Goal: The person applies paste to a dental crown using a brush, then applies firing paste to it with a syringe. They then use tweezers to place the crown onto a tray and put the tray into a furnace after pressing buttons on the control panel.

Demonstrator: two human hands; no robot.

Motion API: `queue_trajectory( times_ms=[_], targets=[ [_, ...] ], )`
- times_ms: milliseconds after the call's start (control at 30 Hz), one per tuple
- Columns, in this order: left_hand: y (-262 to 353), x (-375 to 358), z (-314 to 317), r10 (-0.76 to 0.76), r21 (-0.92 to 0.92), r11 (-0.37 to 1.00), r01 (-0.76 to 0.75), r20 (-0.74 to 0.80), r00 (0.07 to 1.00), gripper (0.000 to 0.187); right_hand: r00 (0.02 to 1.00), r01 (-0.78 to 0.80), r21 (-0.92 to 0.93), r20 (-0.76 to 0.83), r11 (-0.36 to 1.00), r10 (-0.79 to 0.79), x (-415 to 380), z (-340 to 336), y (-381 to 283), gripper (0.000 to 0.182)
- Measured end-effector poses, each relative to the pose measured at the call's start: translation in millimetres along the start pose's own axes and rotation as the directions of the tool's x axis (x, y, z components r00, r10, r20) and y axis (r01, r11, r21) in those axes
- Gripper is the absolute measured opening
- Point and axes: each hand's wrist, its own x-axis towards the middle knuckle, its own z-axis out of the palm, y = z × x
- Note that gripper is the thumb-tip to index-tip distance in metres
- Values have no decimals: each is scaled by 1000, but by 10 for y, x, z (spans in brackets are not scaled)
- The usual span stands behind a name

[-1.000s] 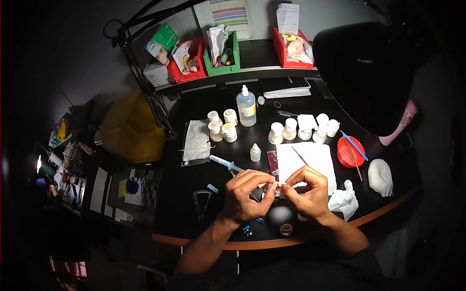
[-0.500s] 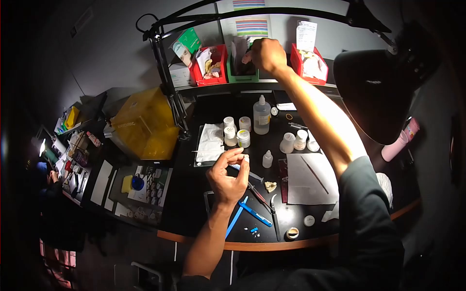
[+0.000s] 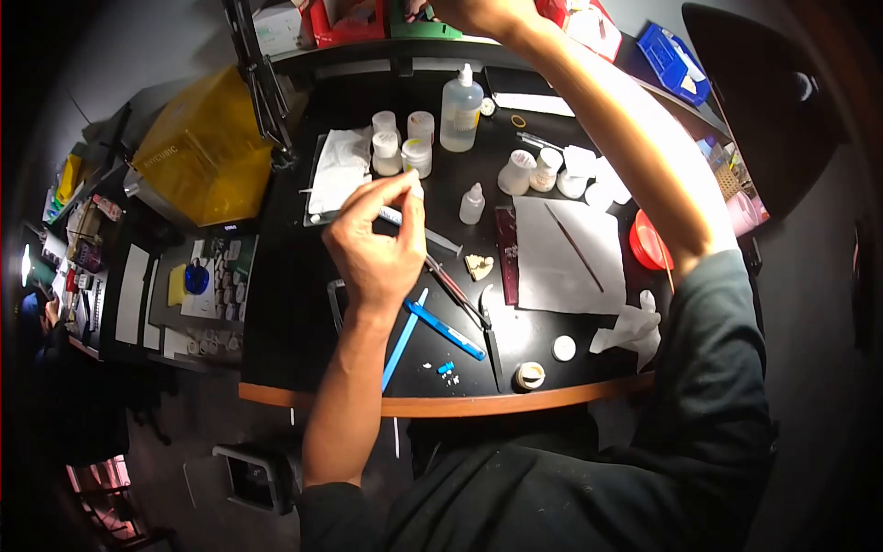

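Note:
My left hand [image 3: 377, 239] is raised over the table, thumb and forefinger pinched on a small white piece [image 3: 416, 178]. Below it lie a syringe [image 3: 444, 242], a blue box cutter [image 3: 447, 330], a blue stick [image 3: 403, 345] and a knife with a curved tip [image 3: 491, 336]. A cream dental cast piece [image 3: 478, 267] rests to the right of the syringe. At the top edge my right hand [image 3: 483, 13] reaches to the green bin [image 3: 425, 28]; its fingers are mostly cut off by the frame.
White jars [image 3: 386, 155] and a large dropper bottle [image 3: 461, 112] stand at the back, with a small dropper bottle [image 3: 472, 204] nearer. A white sheet [image 3: 570, 267] carries a thin brush [image 3: 575, 248]. An open jar [image 3: 530, 375] sits near the wooden edge [image 3: 515, 401].
The view has tilted down and shifted right, so the bins slide toward the top edge. My left hand keeps its pinch; my right hand stays at the green bin, now partly out of frame.

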Motion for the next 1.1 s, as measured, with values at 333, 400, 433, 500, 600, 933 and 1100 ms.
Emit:
queue_trajectory(
  times_ms=[333, 400, 433, 500, 600, 933, 1100],
  targets=[
    [-50, -8, 1, -64, -155, 986, 57, -43, 997, 19, 853, -134, 122, 519, 983, 52, -1937, -1795, -471, 10],
    [13, -21, -38, -55, -169, 984, 55, 3, 998, 18, 764, -232, 117, 636, 966, 107, -2143, -2164, -482, 12],
    [48, -17, -34, -50, -181, 982, 54, 25, 998, 18, 749, -349, 172, 642, 921, 164, -2212, -2302, -474, 12],
    [85, 1, -42, -76, -228, 970, 83, 38, 996, 18, 745, -456, 209, 621, 865, 243, -2384, -2565, -428, 12],
    [145, 73, -155, -183, -320, 931, 175, 6, 983, 17, 733, -555, 156, 555, 817, 392, -2630, -2846, -443, 13],
    [648, -673, -833, -248, -196, 950, 244, 3, 969, 15, 751, -333, 468, 656, 819, -70, -2349, -1672, -1171, 7],
    [813, -1262, -879, -361, -330, 883, 334, -21, 932, 16, 541, -201, 135, 841, 970, -5, -1988, -968, -1603, 10]
  ],
)
